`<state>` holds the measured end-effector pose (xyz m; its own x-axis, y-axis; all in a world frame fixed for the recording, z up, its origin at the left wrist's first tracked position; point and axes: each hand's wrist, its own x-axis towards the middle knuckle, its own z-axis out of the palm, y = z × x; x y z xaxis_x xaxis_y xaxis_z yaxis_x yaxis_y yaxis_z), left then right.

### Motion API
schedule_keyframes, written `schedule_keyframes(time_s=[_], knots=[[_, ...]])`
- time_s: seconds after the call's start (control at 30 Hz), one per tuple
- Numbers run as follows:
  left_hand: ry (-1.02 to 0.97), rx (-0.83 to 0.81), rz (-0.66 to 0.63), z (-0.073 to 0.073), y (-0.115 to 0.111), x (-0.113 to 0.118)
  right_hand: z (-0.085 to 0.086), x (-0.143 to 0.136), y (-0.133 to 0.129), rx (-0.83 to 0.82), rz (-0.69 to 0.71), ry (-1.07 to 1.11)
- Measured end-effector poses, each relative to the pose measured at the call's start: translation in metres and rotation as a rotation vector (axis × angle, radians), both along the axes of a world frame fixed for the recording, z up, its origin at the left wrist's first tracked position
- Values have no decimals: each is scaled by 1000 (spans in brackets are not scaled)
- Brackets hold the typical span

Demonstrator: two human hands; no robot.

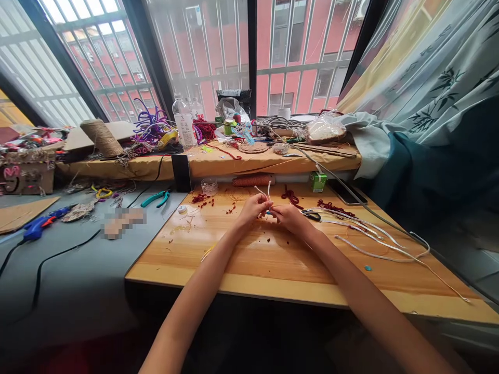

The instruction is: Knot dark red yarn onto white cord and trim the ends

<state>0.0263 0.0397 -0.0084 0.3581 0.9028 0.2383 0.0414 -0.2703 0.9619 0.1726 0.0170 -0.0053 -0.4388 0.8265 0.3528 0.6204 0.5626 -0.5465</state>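
Over the middle of the wooden board, my left hand (254, 209) and my right hand (289, 217) meet with fingertips pinched together. Between them is a white cord (270, 188), its two short ends sticking up above the left fingers. A small teal bit (268, 212) shows at the fingertips; its kind is hidden. Just right of my right hand lie black-handled scissors (312, 215). More white cords (374, 255) curve across the board's right side; whether they join the held piece cannot be seen. Dark red cord (290, 196) lies behind the hands.
Beyond the board (273, 283) is a cloth-covered ledge (218, 165) crowded with yarn, a bottle (184, 122) and bags. A spool of reddish cord (253, 180), a green box (318, 182) and a phone (346, 192) sit below it. Pliers (156, 199) and a blue glue gun (42, 223) lie left.
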Motion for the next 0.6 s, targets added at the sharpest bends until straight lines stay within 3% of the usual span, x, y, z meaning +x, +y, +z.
schedule_keyframes(time_s=[0.33, 0.6], knots=[[25, 51, 130, -8, 1, 8, -6, -2, -11, 45, -114, -181], [-25, -70, 28, -4, 0, 3, 4, -6, -12, -8, -151, -60]])
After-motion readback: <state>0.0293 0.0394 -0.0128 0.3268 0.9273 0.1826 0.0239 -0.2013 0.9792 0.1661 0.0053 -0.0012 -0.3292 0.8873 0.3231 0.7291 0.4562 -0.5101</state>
